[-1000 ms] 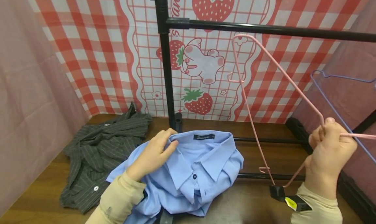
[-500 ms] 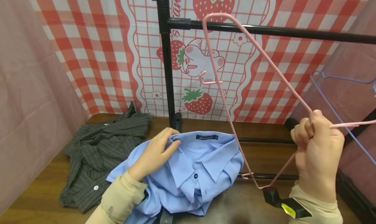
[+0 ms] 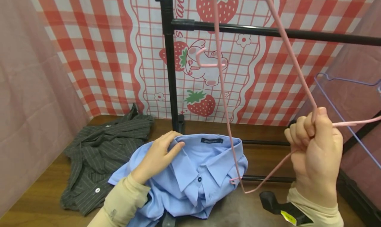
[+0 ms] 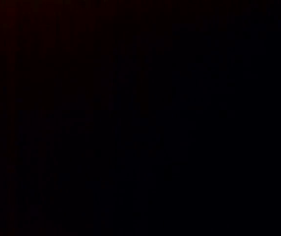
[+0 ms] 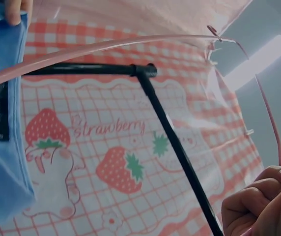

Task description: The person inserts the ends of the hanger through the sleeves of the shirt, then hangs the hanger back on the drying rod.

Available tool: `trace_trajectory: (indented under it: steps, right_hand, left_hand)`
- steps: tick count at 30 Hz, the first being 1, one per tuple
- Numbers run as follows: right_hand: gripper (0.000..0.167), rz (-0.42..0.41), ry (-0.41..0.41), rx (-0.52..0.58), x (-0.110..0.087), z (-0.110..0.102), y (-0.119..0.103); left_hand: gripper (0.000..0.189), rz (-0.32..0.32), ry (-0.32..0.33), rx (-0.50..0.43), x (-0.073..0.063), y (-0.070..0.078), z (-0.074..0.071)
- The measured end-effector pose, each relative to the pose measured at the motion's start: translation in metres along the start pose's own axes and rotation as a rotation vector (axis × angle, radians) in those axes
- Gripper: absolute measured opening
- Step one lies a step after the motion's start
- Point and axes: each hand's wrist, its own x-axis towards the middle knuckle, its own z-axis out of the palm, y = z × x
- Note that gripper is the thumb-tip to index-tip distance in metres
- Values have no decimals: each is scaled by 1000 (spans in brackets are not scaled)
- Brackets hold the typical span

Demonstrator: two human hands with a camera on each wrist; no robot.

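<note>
A light blue collared shirt (image 3: 190, 174) lies in the middle of the head view, its collar standing up around a dark label. My left hand (image 3: 157, 157) holds the shirt's collar at its left side, the fingertips partly hidden by the cloth. My right hand (image 3: 315, 154) grips a pink wire hanger (image 3: 226, 114) near its hook. The hanger is tilted upright, and its lower end overlaps the shirt's right shoulder in the head view. In the right wrist view the hanger (image 5: 106, 45) arches across above the fist (image 5: 263, 201). The left wrist view is almost black.
A dark striped shirt (image 3: 104, 160) lies crumpled on the wooden table (image 3: 38, 190) at the left. A black clothes rack (image 3: 253, 30) stands behind, its bar crossing to the right. A blue hanger (image 3: 336, 104) is at the right.
My right hand has moved left with the pink hanger, whose upper end has risen out of the head view and lower end now overlaps the blue shirt. My left hand stays nearly still at the collar.
</note>
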Motion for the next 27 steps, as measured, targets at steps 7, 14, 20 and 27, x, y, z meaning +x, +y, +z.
trace_trajectory:
  steps: [7, 14, 20, 27]
  right_hand:
    - [45, 15, -32, 124, -1, 10, 2]
    - [43, -15, 2, 208, 2, 21, 5]
    - [44, -78, 79, 182, 6, 29, 8]
    - [45, -109, 197, 252, 10, 34, 10]
  left_hand:
    - [21, 3, -41, 12, -1, 3, 0]
    - [22, 41, -149, 18, -1, 3, 2]
    - [23, 64, -201, 43, -1, 3, 3]
    - [25, 105, -253, 56, -2, 3, 4]
